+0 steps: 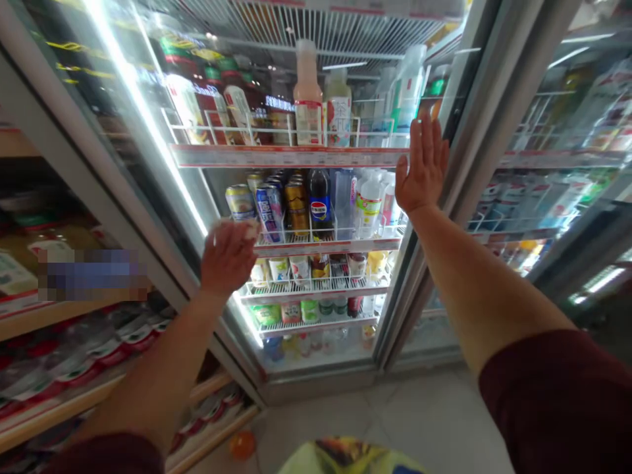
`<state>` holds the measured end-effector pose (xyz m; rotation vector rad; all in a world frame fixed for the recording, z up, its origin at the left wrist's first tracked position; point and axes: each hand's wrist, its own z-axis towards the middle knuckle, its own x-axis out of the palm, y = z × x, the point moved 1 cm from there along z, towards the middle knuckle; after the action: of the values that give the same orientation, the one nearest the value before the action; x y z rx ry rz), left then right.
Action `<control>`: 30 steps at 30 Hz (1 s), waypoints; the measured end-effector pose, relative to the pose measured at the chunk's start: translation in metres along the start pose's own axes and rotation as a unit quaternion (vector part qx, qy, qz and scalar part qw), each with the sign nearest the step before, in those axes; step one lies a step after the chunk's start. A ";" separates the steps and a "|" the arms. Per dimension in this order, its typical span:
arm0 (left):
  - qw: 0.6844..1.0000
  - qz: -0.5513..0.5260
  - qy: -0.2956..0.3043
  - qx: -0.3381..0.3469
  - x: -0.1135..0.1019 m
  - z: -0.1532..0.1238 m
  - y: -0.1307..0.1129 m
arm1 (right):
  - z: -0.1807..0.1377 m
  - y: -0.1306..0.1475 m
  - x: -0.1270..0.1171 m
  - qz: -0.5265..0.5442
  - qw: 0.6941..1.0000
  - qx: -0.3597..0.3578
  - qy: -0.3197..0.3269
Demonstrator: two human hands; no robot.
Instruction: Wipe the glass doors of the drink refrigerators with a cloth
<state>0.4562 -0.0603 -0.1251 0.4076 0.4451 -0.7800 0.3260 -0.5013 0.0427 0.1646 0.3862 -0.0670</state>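
My right hand [422,164] is raised with its fingers straight and lies flat against the glass door [276,191] near its right frame, holding nothing. Lower down on the left, my left hand [230,257] is blurred against the same glass. A pale, crumpled piece of cloth [251,229] shows at its fingertips, mostly covered by the hand. Behind the glass stand drinks on wire shelves: a Pepsi bottle [320,201], a purple can [269,212], gold cans [296,207] and a pink drink bottle [308,99].
Wooden shelves [64,309] with packed bottles stand at the left. Another glass-fronted cooler [538,158] is on the right. An orange round object [242,445] lies on the tiled floor [316,421]. A yellow printed item [350,457] is at the bottom edge.
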 end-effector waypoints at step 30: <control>0.989 -0.009 -0.010 0.144 0.045 0.039 -0.060 | -0.001 0.014 0.009 -0.034 0.998 0.059 0.004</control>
<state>0.4489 -0.1442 -0.1268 0.6652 0.3166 -0.8694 0.3355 -0.4878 0.0402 0.2689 0.3957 -0.1556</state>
